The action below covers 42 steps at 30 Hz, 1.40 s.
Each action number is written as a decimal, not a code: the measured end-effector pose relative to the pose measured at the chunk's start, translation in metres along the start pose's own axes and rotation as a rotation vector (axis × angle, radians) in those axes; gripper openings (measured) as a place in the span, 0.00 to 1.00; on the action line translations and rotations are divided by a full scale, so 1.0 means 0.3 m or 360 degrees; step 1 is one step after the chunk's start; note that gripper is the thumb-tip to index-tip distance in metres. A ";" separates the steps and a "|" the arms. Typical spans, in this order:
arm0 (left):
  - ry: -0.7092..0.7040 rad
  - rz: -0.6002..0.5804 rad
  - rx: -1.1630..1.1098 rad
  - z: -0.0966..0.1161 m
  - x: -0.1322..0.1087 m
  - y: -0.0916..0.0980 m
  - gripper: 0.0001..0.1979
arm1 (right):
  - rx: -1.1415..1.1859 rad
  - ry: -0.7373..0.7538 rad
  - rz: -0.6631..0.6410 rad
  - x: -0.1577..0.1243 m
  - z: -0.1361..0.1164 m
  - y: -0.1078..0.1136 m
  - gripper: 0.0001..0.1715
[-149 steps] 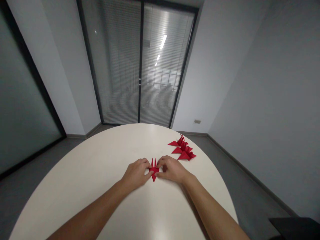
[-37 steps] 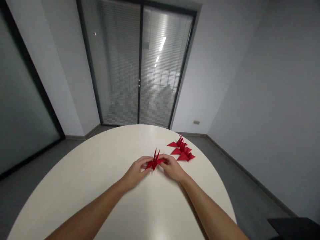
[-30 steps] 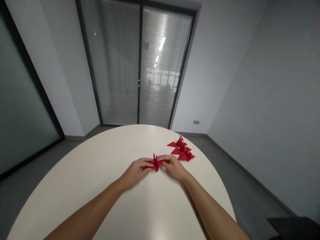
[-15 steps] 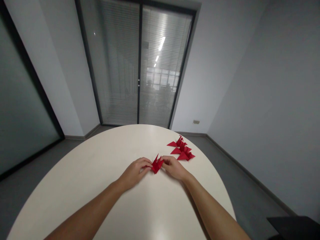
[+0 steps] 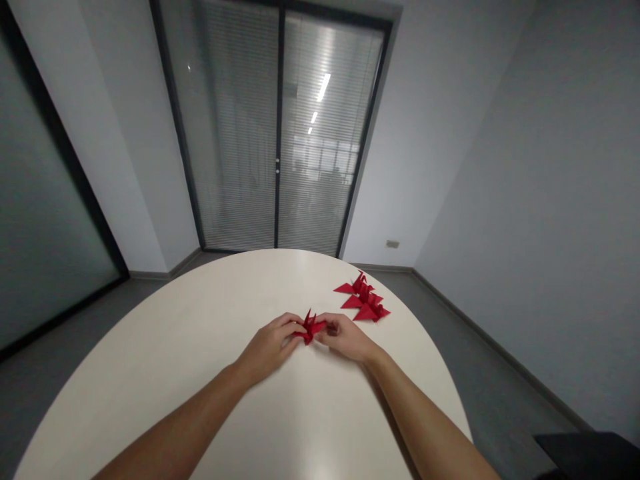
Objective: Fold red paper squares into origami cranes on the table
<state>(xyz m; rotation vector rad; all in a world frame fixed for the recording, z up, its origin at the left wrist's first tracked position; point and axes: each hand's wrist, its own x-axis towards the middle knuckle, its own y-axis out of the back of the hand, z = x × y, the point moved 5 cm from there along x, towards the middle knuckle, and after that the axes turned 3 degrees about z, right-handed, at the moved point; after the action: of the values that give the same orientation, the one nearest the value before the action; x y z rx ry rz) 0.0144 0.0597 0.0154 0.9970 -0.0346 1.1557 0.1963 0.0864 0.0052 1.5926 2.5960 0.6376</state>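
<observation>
Between my two hands is a red origami crane (image 5: 309,329), low over the white table (image 5: 240,427), with two thin points sticking up. The fingers of my left hand (image 5: 275,340) pinch its left wing. My right hand (image 5: 343,333) has its thumb and fingers closed on the right wing. Fingertips cover part of both wings. Beyond my right hand, several more red paper cranes (image 5: 367,310) lie in an overlapping row, their pointed wings to the left.
The table's round edge (image 5: 280,251) curves round at the back and right. Past it are a glass door with blinds (image 5: 240,147), grey walls and a wall socket (image 5: 393,244). A dark object (image 5: 590,453) stands at the lower right.
The crane's wings have been spread outward and down, so it looks wider and flatter. My fingers have shifted slightly inward over it. The row of cranes has stayed put.
</observation>
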 end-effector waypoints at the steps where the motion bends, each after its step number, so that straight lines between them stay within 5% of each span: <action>1: 0.0014 0.0013 -0.0013 -0.002 0.002 0.001 0.11 | 0.0006 -0.0002 0.0016 0.001 0.000 0.000 0.17; 15: 0.0253 0.0188 -0.0486 -0.033 0.018 -0.010 0.08 | 0.0398 0.0042 0.0153 0.005 -0.024 -0.034 0.58; 22: 0.0434 0.0359 -0.0901 -0.045 0.020 -0.028 0.09 | 0.0581 0.0157 0.0275 0.024 -0.027 -0.055 0.53; 30: 0.0649 0.0569 -0.1314 -0.070 0.023 -0.040 0.34 | 0.0558 0.0175 0.0346 0.031 -0.021 -0.052 0.50; 34: 0.0741 0.0492 -0.1476 -0.086 0.018 -0.069 0.45 | 0.0523 0.0220 0.0403 0.034 -0.029 -0.048 0.46; 42: 0.0827 0.0552 -0.1526 -0.109 0.017 -0.063 0.50 | 0.0491 0.0238 0.0447 0.033 -0.014 -0.031 0.44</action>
<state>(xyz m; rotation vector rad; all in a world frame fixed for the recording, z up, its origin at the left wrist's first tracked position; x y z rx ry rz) 0.0166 0.0845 -0.0134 -0.1749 -0.3232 1.4585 0.1826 0.0898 0.0074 2.1043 2.7065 0.3922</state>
